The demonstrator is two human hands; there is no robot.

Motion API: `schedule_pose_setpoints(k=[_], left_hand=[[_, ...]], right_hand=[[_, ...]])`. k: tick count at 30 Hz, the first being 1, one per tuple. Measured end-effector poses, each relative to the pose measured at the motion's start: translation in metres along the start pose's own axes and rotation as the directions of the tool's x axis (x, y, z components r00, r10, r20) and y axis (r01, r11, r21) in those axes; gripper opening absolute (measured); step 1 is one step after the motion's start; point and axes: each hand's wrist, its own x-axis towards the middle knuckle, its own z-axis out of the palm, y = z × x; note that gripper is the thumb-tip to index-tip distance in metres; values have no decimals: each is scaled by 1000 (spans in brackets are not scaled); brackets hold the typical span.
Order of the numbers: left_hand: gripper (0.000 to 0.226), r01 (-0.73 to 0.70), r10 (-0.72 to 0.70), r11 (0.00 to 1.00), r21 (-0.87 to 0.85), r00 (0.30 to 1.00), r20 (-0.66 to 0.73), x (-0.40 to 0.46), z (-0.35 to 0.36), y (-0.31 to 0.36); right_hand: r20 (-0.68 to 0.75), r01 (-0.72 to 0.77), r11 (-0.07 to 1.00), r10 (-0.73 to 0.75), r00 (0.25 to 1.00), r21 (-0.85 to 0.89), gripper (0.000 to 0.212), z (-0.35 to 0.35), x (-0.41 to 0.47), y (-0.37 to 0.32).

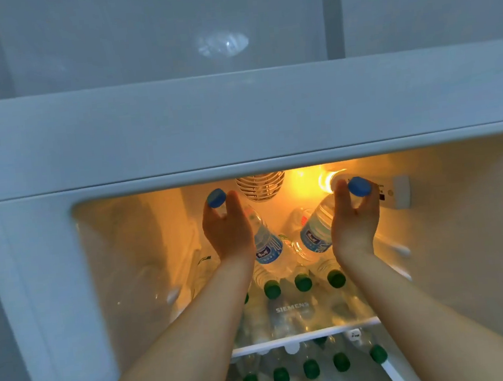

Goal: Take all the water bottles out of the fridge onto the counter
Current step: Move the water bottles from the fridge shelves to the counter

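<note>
Holding: two blue-capped water bottles, one in each hand, lifted inside the lit fridge point(49, 240).
Left hand point(228, 229): fingers curled round the neck of the left bottle point(266, 244).
Right hand point(356, 220): fingers curled round the neck of the right bottle point(317, 233).
Top shelf point(304, 335): green-capped bottles point(303, 282) lying in a row.
Below the shelf: more green-capped bottles.

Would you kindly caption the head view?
Left hand and right hand each grip a blue-capped bottle inside the lit fridge.
</note>
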Motion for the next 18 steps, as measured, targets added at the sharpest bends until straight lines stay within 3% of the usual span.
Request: schedule_pose_setpoints(k=[4, 7, 14, 18], left_hand=[[14, 70, -70, 997, 21, 998, -7, -6, -8, 7], [22, 110, -109, 993, 31, 993, -55, -12, -17, 18], [17, -63, 47, 976, 208, 996, 82, -43, -41, 41], [20, -74, 49, 969, 236, 993, 108, -62, -62, 59]], right_hand=[[-70, 41, 997, -46, 996, -73, 16, -3, -1, -10], [-19, 78, 991, -80, 997, -107, 13, -9, -9, -19], [185, 142, 977, -112, 976, -157, 10, -21, -41, -52], [261, 157, 975, -112, 959, -156, 12, -28, -66, -70]])
